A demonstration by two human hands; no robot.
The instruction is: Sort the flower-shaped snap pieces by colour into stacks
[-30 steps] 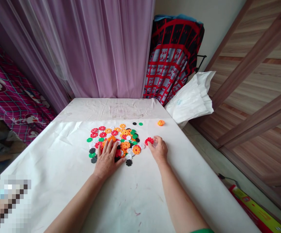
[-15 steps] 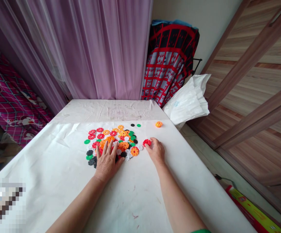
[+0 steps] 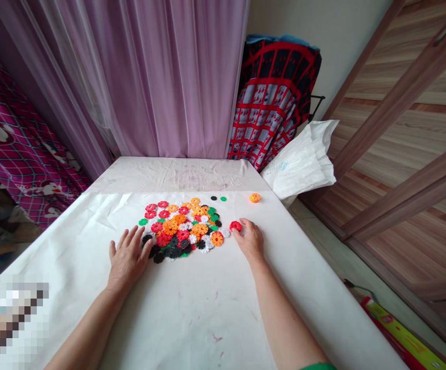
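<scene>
A pile of plastic snowflake discs point(image 3: 180, 218) in orange, red, white, green and black lies on the white-covered table. At the pile's left edge my left hand point(image 3: 127, 257) is open, palm down, fingers spread, its thumb beside the black discs point(image 3: 158, 253). On the other side, my right hand point(image 3: 251, 240) pinches a red piece of snowflake discs point(image 3: 235, 226) between thumb and fingers, right of a white disc point(image 3: 226, 233). How many discs make up the red piece is hard to tell. Farther back sits an orange ball-like cluster of discs point(image 3: 254, 198).
A black disc point(image 3: 214, 198) and a green disc point(image 3: 223, 199) lie behind the pile on the table point(image 3: 192, 308). A white paper bag point(image 3: 302, 162) stands by the table's right edge. Purple curtains point(image 3: 176, 82) hang behind, and a wooden wardrobe point(image 3: 408, 149) is on the right.
My left hand has moved left, off the middle of the pile to its left edge, uncovering discs at the front. My right hand still pinches the red piece.
</scene>
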